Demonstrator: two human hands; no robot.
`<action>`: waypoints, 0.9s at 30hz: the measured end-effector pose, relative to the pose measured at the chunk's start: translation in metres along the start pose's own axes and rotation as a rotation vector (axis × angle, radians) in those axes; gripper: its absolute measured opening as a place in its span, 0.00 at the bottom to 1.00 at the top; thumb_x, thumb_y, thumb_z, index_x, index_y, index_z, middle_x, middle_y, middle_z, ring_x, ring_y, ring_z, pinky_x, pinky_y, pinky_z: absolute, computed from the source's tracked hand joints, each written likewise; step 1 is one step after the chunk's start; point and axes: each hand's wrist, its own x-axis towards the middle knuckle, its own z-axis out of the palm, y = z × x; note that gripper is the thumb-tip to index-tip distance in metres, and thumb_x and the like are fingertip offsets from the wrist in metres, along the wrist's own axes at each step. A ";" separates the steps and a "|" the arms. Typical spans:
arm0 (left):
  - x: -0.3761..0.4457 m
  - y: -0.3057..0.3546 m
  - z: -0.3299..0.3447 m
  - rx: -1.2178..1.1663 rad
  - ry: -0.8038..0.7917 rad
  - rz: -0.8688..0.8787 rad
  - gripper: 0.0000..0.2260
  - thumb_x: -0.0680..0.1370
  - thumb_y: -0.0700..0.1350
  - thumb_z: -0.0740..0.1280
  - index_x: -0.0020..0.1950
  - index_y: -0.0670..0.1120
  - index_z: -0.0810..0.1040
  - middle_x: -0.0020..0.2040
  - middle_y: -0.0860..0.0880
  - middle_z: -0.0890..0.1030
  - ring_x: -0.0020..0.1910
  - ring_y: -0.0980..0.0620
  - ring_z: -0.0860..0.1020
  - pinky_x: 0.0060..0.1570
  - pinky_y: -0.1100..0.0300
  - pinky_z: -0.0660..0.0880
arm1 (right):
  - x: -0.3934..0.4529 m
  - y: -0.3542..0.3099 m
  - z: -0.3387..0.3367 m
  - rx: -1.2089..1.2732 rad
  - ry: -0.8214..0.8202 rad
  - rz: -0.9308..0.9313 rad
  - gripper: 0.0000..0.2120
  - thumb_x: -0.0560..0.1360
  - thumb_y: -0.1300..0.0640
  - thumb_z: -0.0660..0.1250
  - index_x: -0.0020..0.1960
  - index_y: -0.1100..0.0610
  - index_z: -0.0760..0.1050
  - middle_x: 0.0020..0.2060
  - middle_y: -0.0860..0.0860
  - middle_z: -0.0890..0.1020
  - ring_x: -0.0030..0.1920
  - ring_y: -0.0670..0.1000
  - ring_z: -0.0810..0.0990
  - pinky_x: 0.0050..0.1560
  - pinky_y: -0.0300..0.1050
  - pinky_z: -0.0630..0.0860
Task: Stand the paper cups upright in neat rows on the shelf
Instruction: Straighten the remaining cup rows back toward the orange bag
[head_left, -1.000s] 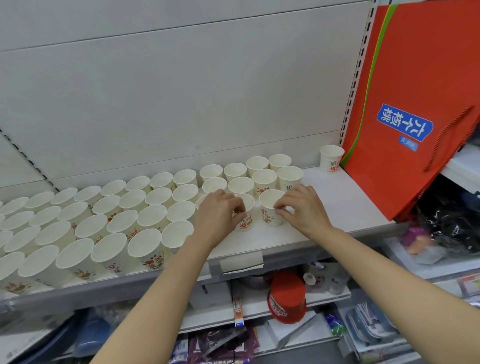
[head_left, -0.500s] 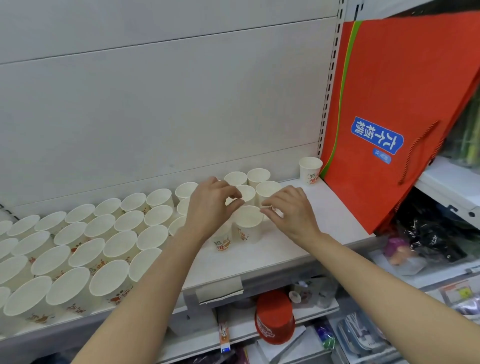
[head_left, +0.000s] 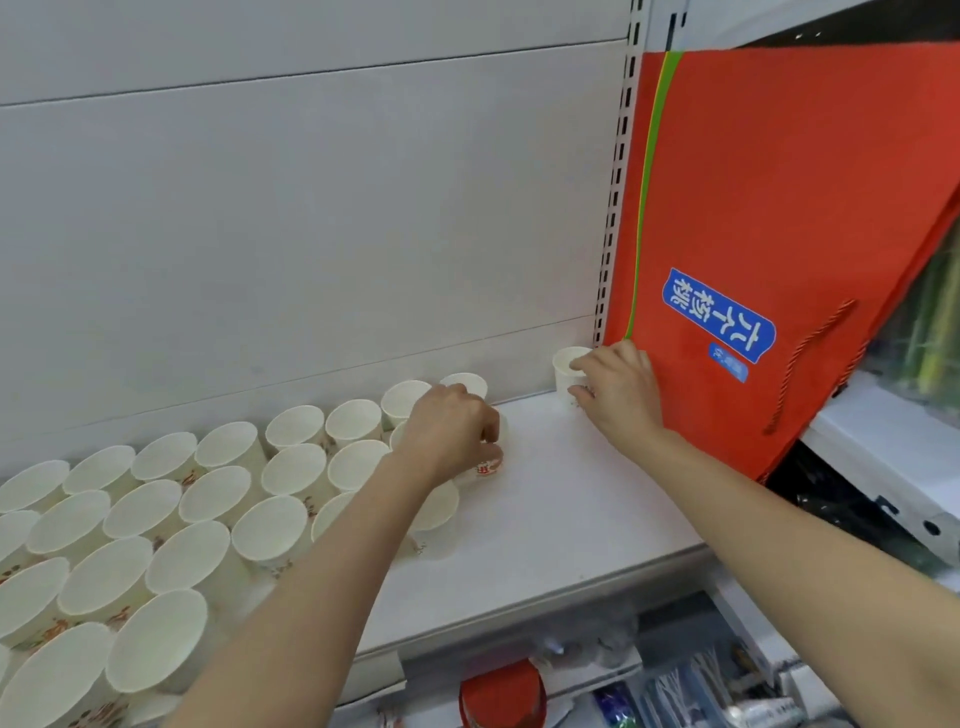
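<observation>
At center frame the left hand (head_left: 451, 427) curls its fingers around a paper cup (head_left: 485, 464) at the right end of the upright cup rows (head_left: 171, 512) on the white shelf (head_left: 550, 519). Right of center, the right hand (head_left: 618, 395) pinches a lone cup (head_left: 565, 368) beside the red bag (head_left: 779, 218).

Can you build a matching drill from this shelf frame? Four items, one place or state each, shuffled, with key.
Items
1. left hand
2. right hand
3. lone cup
4. orange bag

Places or states
A. leans upright at the shelf's right end
B. grip on a cup at the right edge of the rows
C. stands apart by the back wall
D. fingers curled round the lone cup

Pairs: 1-B, 2-D, 3-C, 4-A
</observation>
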 end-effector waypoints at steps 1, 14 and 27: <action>0.000 0.000 0.002 0.004 0.002 -0.011 0.07 0.71 0.54 0.70 0.44 0.53 0.82 0.42 0.53 0.82 0.47 0.49 0.75 0.41 0.59 0.60 | 0.005 0.003 0.002 -0.009 -0.033 0.005 0.12 0.66 0.56 0.75 0.49 0.55 0.81 0.45 0.51 0.82 0.49 0.59 0.74 0.49 0.50 0.63; -0.007 0.001 0.006 0.004 0.020 -0.094 0.08 0.71 0.53 0.69 0.42 0.51 0.83 0.38 0.51 0.82 0.43 0.48 0.75 0.41 0.57 0.65 | 0.012 0.001 0.009 -0.013 -0.097 0.014 0.01 0.69 0.55 0.71 0.40 0.52 0.81 0.39 0.49 0.83 0.47 0.56 0.73 0.48 0.49 0.59; -0.013 0.002 0.004 -0.011 0.045 -0.090 0.07 0.72 0.52 0.71 0.45 0.51 0.84 0.42 0.49 0.83 0.48 0.46 0.76 0.42 0.57 0.64 | -0.078 -0.067 -0.035 0.304 0.091 -0.097 0.08 0.64 0.61 0.79 0.39 0.55 0.82 0.35 0.49 0.81 0.41 0.56 0.75 0.45 0.44 0.59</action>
